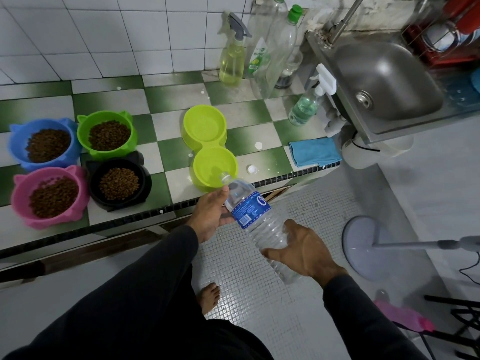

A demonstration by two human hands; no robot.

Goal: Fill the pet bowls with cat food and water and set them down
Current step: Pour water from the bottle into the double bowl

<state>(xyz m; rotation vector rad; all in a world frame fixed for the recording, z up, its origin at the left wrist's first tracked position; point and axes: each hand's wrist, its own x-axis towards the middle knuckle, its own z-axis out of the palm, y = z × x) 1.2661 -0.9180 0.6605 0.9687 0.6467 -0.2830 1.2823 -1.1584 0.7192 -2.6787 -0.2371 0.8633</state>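
Note:
A clear water bottle (255,220) with a blue label is tilted, its open mouth over the near basin of the lime double bowl (211,149) on the checkered counter. My left hand (210,211) grips the bottle near its neck. My right hand (302,249) holds its lower end. Both basins hold clear water. To the left stand a blue bowl (44,144), a green bowl (107,133), a pink bowl (49,196) and a black bowl (119,183), each filled with brown cat food. The white bottle cap (252,169) lies beside the double bowl.
A folded blue cloth (314,152) lies at the counter's right end. A spray bottle (232,58), dish soap and empty bottles stand by the tiled wall. A steel sink (384,81) is to the right. A fan base (363,245) stands on the floor.

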